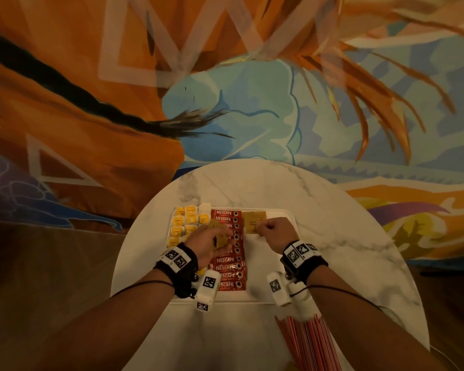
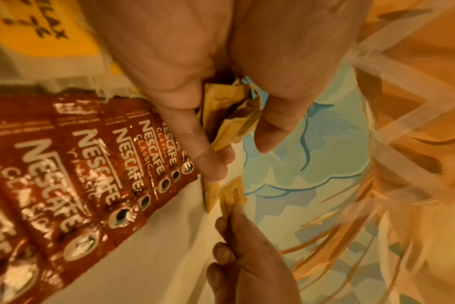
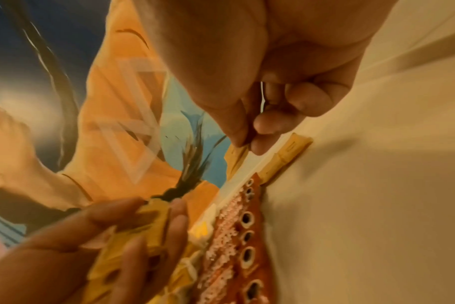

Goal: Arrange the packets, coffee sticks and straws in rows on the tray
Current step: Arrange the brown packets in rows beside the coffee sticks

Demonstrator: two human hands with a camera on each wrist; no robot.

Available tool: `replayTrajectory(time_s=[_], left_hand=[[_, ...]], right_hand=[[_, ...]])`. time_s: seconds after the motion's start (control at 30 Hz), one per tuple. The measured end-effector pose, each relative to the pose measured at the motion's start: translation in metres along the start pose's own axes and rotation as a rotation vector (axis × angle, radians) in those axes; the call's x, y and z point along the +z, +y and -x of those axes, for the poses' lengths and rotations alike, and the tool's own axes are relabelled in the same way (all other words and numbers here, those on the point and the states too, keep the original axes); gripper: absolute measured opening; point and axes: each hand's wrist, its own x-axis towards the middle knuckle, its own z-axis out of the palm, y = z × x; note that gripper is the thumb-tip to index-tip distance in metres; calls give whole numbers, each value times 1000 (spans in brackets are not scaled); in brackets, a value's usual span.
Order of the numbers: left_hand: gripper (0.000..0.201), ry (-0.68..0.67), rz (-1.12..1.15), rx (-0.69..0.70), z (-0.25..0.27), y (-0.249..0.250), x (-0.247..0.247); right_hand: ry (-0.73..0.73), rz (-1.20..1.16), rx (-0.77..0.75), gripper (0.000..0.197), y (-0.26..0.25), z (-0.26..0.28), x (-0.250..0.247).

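A white tray (image 1: 260, 266) holds yellow packets (image 1: 184, 219) on its left and a column of red coffee sticks (image 1: 229, 266) down the middle. Two brown sugar packets (image 1: 255, 216) lie to the right of the sticks at the far end. My left hand (image 1: 224, 238) hovers over the sticks and grips a crumpled bunch of brown packets (image 2: 229, 115). My right hand (image 1: 261, 231) pinches a single brown packet (image 2: 231, 197) between thumb and fingertip, just above the tray near the two laid ones (image 3: 286, 154). Red straws (image 1: 308, 344) lie on the table near me.
The tray sits on a round marble table (image 1: 332, 236) whose edge curves close around it. The tray's right half is bare white. A colourful patterned carpet lies beyond the table. Wrist cameras with cables hang under both forearms.
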Motion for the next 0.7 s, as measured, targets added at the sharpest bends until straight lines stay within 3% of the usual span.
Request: replayTrajectory(time_s=[0.27,0.7], left_hand=[[34,-39,68,-55,5,5,-5],[35,42,33,-44,4,-1,-4]], right_hand=[[-106,169,96,20,9,-11,8],[-15,189,150,21,3,-8,18]])
